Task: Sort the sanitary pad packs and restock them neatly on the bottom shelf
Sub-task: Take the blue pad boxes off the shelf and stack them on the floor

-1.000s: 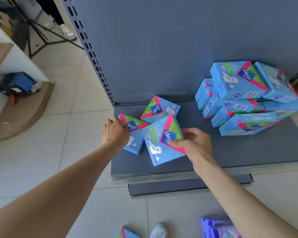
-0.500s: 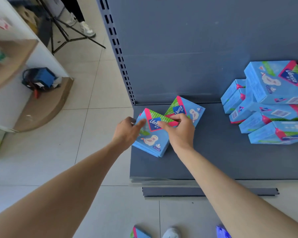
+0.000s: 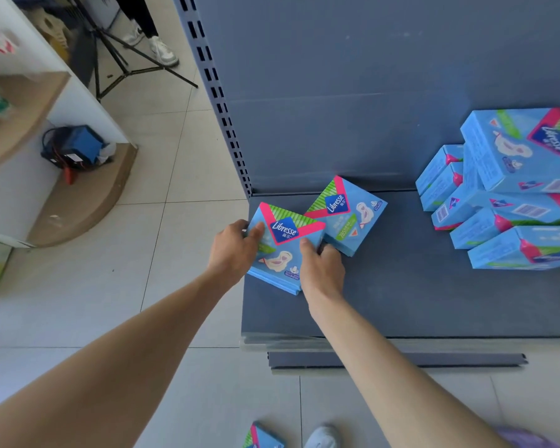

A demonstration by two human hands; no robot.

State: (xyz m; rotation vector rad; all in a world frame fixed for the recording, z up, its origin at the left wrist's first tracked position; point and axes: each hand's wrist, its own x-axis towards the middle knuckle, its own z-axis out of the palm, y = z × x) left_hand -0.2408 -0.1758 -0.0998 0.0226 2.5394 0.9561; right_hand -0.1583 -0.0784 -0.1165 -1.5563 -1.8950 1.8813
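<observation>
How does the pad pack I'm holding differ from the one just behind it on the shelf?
The held pack is gripped at its sides by the left hand and right hand; the rear pack has no hand round it. The held pack sits at the left edge of the shelf; the rear pack is nearer the back panel. The held pack's corner overlaps the rear pack. Both are blue Libresse packs with pink-and-green corners.
</observation>
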